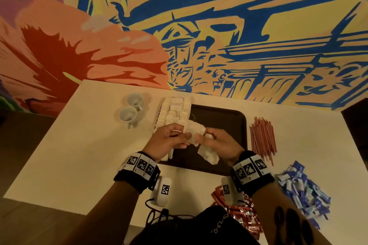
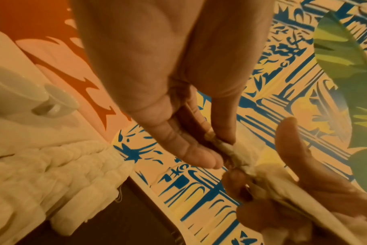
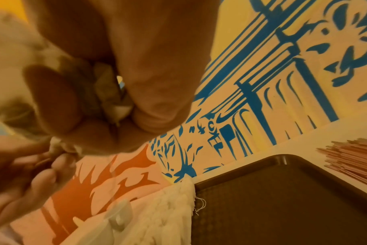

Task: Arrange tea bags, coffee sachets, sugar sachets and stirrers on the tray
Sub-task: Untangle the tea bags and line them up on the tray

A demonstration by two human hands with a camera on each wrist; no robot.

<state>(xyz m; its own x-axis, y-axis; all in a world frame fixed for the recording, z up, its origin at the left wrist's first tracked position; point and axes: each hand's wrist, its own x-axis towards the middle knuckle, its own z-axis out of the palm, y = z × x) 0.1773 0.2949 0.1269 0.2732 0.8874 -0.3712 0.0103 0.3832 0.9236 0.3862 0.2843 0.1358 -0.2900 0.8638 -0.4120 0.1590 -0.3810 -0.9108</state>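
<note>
A dark tray (image 1: 219, 117) lies mid-table, with white tea bags (image 1: 175, 111) lined in rows along its left edge. Above the tray, my left hand (image 1: 184, 137) and right hand (image 1: 204, 137) meet over a small bunch of tea bags (image 1: 194, 130). In the left wrist view the left fingertips (image 2: 205, 159) pinch one tea bag (image 2: 230, 150) at its edge. My right hand's fingers (image 3: 157, 107) curl round more tea bags (image 1: 208, 155), which hang below the palm. Red-brown stirrers (image 1: 262, 135), blue sugar sachets (image 1: 302, 189) and red coffee sachets (image 1: 239, 211) lie off the tray.
Two white cups (image 1: 131, 109) stand left of the tea bag rows. The stirrers lie just right of the tray, the sachet piles near the table's front right edge. A painted wall rises behind the table. Most of the tray floor (image 3: 283, 207) is bare.
</note>
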